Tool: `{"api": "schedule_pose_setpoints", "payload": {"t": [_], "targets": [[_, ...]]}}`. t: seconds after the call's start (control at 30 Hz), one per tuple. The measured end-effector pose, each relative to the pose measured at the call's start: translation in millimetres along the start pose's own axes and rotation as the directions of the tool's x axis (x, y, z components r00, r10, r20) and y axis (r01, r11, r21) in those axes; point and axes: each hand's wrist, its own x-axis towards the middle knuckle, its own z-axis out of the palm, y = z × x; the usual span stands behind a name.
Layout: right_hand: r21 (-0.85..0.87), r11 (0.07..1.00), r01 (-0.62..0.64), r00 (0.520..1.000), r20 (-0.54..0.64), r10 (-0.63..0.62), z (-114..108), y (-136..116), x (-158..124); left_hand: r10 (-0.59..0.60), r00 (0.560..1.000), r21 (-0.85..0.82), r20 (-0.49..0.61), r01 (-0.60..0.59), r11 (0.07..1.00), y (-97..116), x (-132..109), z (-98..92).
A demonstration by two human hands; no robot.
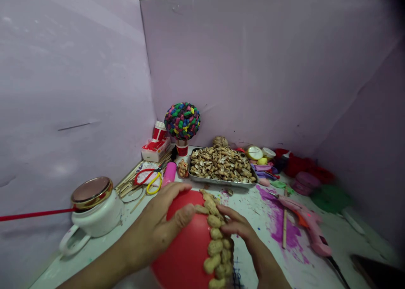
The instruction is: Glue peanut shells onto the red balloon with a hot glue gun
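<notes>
Basically, hands [155, 221] [248, 236] part-curled, holding balloon [186, 242] w/ peanuts [215, 247], tray edge [221, 182] beyond, glue gun [313, 225] apart R

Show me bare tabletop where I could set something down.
Bare, speckled tabletop shows between the right hand and the wooden stick, with a smaller patch between the mug and left forearm. It's crowded around the tray and scissors.

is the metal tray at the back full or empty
Full. The metal tray is heaped with peanut shells, which mound above its rim.
</notes>
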Motion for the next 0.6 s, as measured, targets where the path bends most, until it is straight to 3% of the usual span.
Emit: {"api": "schedule_pose_setpoints", "payload": {"t": [0.07,0.17,0.23,0.3,0.43,0.53,0.6], "targets": [[0.187,0.966,-0.179,0.983,0.084,0.166,-7,-6,3,-0.048,0.999,-0.056,0.024,0.05,0.997,-2,3,-5.5],[0.389,0.798,-0.459,0.885,0.275,0.375,-14,-9,7,-0.104,0.99,-0.082,0.092,0.112,0.99,-9,9,-8.1],[0.451,0.688,-0.568,0.823,0.329,0.464,-15,-8,10,-0.123,0.977,-0.05,0.173,0.134,0.99,-12,12,-5.2],[0.468,0.635,-0.614,0.788,0.318,0.527,-13,-9,13,-0.13,0.962,0.029,0.238,0.126,0.992,-13,14,0.2],[0.371,0.622,-0.69,0.724,0.337,0.602,-11,-15,16,-0.208,0.933,0.225,0.293,0.144,0.964,-8,15,7.4],[0.351,0.633,-0.69,0.724,0.332,0.605,-12,-20,16,-0.265,0.921,0.285,0.285,0.183,0.941,-1,12,3.7],[0.333,0.652,-0.682,0.732,0.308,0.608,-13,-23,15,-0.239,0.932,0.298,0.273,0.154,0.942,3,5,-0.8]]}}
